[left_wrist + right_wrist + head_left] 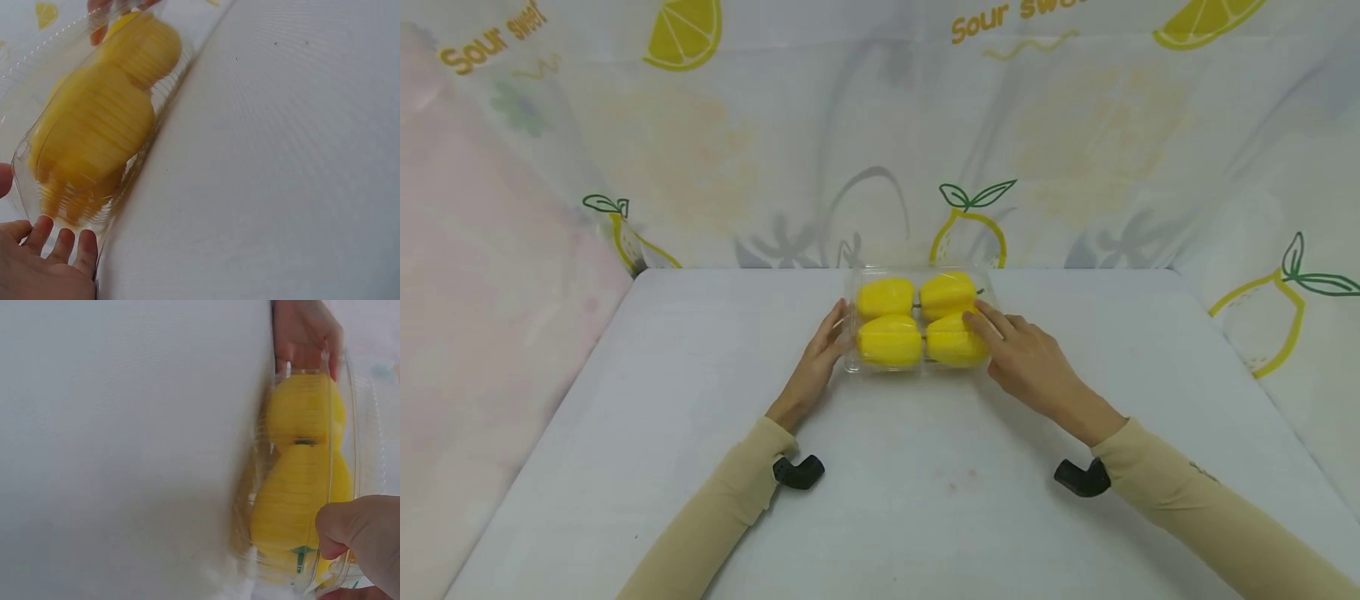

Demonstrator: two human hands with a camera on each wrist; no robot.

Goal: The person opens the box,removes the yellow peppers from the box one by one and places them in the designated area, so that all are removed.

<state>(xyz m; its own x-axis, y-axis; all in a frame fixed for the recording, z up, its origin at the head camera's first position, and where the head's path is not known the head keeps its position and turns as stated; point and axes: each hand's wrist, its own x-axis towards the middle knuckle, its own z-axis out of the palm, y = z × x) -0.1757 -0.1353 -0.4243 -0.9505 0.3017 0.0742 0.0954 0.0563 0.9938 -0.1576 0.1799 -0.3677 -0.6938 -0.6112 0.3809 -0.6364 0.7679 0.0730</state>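
A clear plastic clamshell box lies at the far middle of the table, its lid down. Inside it are several yellow bell peppers, blocky and lobed, with green stems. My left hand rests against the box's left end; the left wrist view shows its straight fingertips at the ribbed wall. At the other end my right hand grips the right side of the box, fingers over the top. In the right wrist view its thumb bends onto the lid's edge, the other fingers partly hidden.
White cloth covers the table. Behind it hangs a lemon-print curtain, close to the box's far edge. Black wrist devices stick out at both beige sleeves.
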